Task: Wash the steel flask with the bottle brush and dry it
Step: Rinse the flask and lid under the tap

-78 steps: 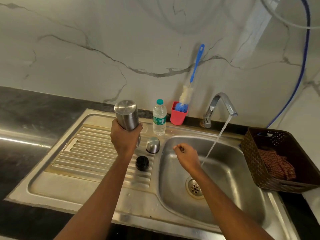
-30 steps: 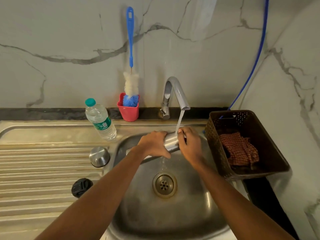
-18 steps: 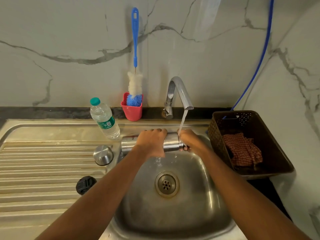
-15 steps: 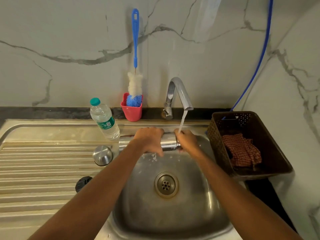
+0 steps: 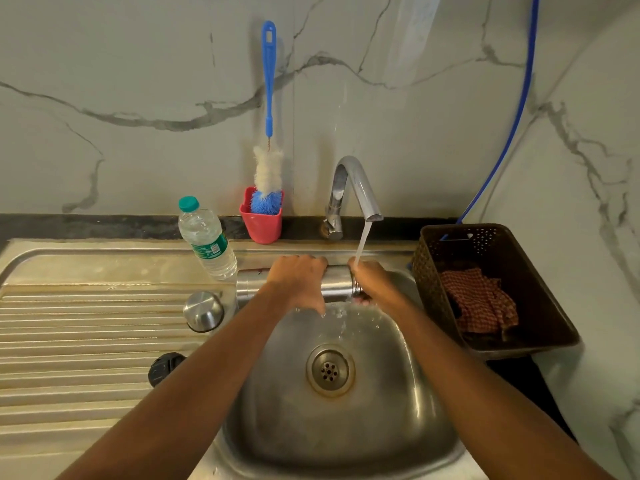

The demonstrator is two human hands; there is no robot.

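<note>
The steel flask (image 5: pixel 337 284) lies sideways over the sink basin (image 5: pixel 332 410), mouth to the right under the running tap (image 5: pixel 356 188). My left hand (image 5: pixel 298 282) grips its body from above. My right hand (image 5: pixel 372 282) is curled around the mouth end, where the water stream lands. The blue-handled bottle brush (image 5: pixel 268 133) stands head down in a red cup (image 5: pixel 261 226) against the wall. The steel cap (image 5: pixel 203 311) and the black stopper (image 5: pixel 162 368) rest on the drainboard.
A plastic water bottle (image 5: pixel 206 239) stands on the drainboard behind the cap. A brown basket (image 5: pixel 550 306) with a red checked cloth (image 5: pixel 479 301) sits right of the sink. A blue hose (image 5: pixel 512 116) runs down the wall.
The flask came from the drainboard to under the tap, turned sideways. Over the last second both hands have stayed on it in the stream, shifting slightly.
</note>
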